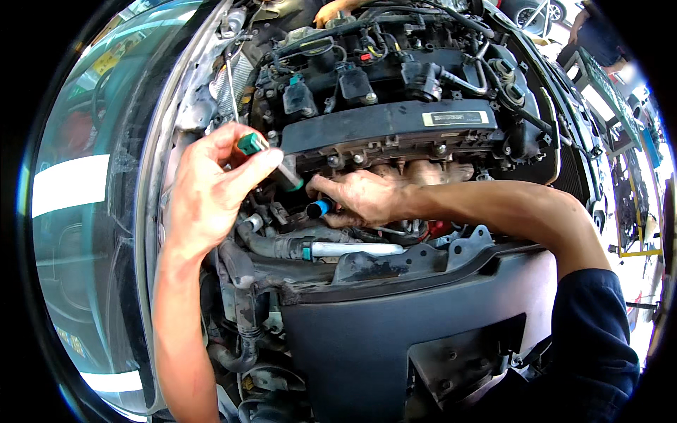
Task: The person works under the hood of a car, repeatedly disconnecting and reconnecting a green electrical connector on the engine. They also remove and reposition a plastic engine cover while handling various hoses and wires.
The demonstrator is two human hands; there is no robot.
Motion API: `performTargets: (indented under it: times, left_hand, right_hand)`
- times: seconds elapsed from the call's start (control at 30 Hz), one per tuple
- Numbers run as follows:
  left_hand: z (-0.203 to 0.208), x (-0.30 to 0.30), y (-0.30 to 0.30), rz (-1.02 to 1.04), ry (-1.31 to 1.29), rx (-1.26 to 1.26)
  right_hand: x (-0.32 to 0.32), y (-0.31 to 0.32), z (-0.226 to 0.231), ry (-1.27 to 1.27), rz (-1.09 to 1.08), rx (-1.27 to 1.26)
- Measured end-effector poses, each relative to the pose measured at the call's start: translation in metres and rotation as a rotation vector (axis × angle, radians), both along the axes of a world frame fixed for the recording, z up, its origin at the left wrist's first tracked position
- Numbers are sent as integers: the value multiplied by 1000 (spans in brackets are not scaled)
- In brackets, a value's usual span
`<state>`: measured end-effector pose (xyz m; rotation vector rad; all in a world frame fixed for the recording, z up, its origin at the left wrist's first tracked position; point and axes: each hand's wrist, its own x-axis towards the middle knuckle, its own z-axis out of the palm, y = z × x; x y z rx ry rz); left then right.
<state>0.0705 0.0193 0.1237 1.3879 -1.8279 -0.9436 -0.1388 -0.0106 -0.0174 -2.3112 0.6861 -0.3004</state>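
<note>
My left hand (211, 180), raised at the left of the engine, pinches a slim cylindrical part with a green block-shaped end (252, 144) between thumb and fingers. Its grey metal body slants down to a green ring at the lower tip. Beside that tip, my right hand (363, 196) reaches in from the right with its fingers curled. A short blue cylinder with a dark open end (321, 208) shows at those fingers, and they are closed on it. Both hands are over the engine (384, 127), just in front of its long black cover. The right fingertips are partly hidden.
A windshield (92, 204) fills the left side. A black plastic panel (395, 331) and a hose (264, 243) lie nearer me. Someone else's hand (337, 10) rests at the engine's far edge. Another person (596, 35) stands at the far right beside a cart (606, 99).
</note>
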Motion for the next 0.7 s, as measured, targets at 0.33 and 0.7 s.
performTargets:
  times: [0.33, 0.7]
  left_hand:
    - [-40, 38, 23, 179, 63, 65]
    - [-33, 34, 20, -86, -608, 55]
  right_hand:
    - [6, -21, 50, 217, 322, -316]
    - [8, -2, 68, 597, 550, -382]
